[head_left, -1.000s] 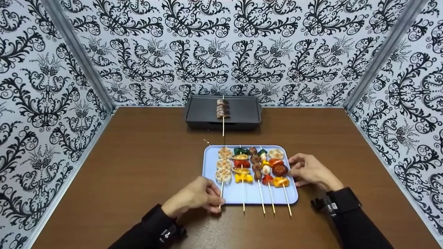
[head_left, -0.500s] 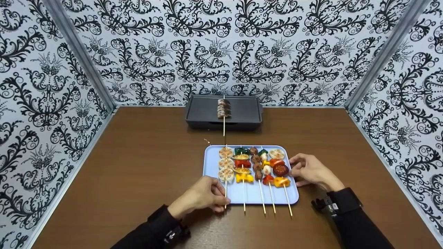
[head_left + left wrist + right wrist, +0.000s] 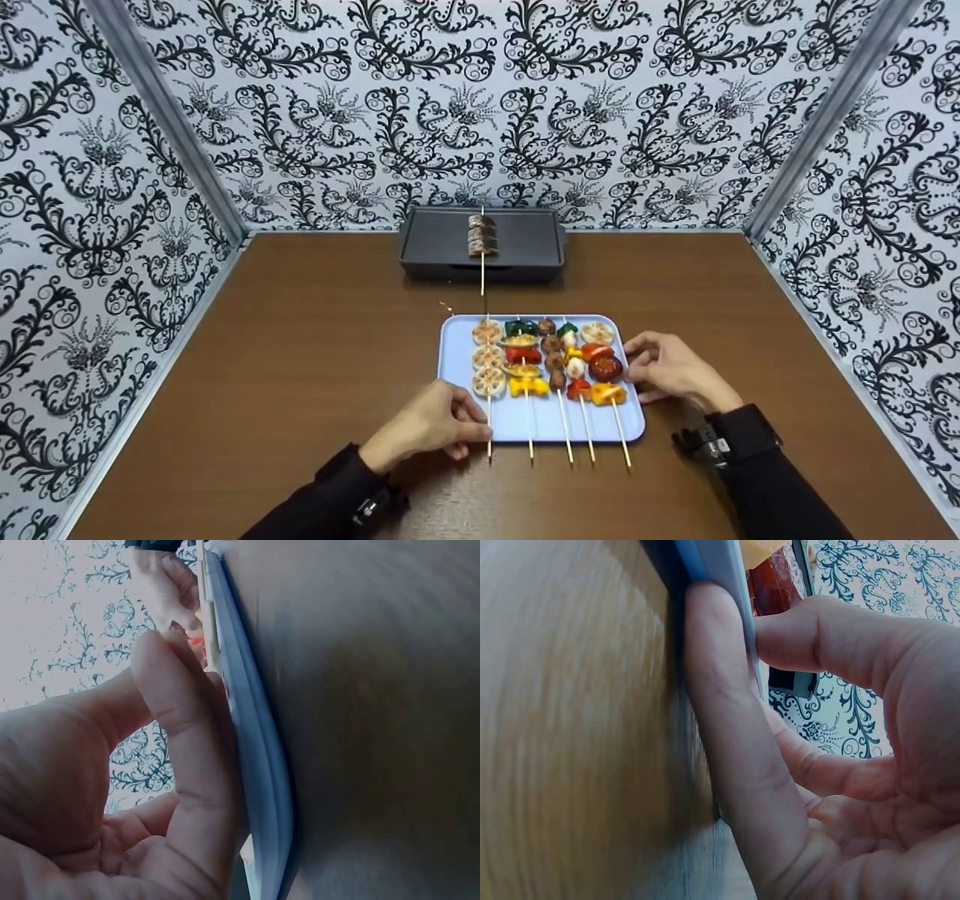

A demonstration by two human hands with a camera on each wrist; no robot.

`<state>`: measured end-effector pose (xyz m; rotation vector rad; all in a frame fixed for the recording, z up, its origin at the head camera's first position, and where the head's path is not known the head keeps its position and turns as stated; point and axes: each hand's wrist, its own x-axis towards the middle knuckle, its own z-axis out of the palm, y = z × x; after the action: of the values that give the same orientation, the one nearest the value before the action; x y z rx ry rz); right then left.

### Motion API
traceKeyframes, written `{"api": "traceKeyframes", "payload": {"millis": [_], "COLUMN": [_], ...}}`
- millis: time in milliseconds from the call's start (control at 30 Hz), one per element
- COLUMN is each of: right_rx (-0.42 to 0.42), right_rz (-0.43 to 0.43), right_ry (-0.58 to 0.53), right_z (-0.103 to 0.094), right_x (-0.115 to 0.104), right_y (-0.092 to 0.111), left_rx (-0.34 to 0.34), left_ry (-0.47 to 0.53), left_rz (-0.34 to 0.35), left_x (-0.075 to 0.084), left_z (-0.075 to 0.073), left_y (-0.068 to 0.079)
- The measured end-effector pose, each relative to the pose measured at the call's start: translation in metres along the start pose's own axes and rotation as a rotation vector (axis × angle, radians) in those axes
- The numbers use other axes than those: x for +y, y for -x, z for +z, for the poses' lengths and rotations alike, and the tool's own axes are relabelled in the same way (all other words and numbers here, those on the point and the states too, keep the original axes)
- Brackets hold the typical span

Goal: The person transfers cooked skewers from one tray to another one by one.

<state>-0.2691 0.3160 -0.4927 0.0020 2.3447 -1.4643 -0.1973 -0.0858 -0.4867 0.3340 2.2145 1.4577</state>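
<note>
A pale blue tray (image 3: 454,352) lies on the table bearing several skewers. My left hand (image 3: 427,427) is at its front left corner, thumb tip at the bare stick of the lotus root skewer (image 3: 488,381); the other fingers are drawn back from the stick. In the left wrist view, this hand's fingers (image 3: 199,757) lie along the tray's side. My right hand (image 3: 671,371) holds the tray's right edge. The right wrist view shows its thumb (image 3: 795,634) over the rim and a finger (image 3: 724,682) beneath. Next to that hand is the tomato and pepper skewer (image 3: 606,367).
A dark grill plate (image 3: 439,238) stands at the back of the brown table (image 3: 315,352), with a meat skewer (image 3: 480,236) across it, its stick pointing to the front. Further skewers, one with meatballs (image 3: 552,343), fill the tray. Patterned walls (image 3: 465,105) enclose the table.
The lotus root skewer has shifted right and straightened on the tray's left side. My left hand moved with it, then its fingers loosened from the stick. The right hand stays at the tray.
</note>
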Motion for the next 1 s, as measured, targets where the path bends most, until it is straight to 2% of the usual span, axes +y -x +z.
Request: {"api": "traceKeyframes", "payload": {"millis": [400,700,1000], "right_rx": [-0.011,-0.006,-0.002], "right_rz": [-0.004,0.008,0.013], "right_ry": [-0.019,0.003,0.003], "right_z": [0.001,-0.001,0.0], "right_x": [0.002,0.001,0.002], "right_y": [-0.001,-0.002,-0.002], "left_rx": [0.075,0.177,0.261], "left_ry": [-0.062,-0.089,-0.072], "left_rz": [0.062,0.076,0.11], "left_x": [-0.002,0.004,0.011], "left_z": [-0.01,-0.018,-0.034], "left_y": [-0.006,-0.008,-0.012]}}
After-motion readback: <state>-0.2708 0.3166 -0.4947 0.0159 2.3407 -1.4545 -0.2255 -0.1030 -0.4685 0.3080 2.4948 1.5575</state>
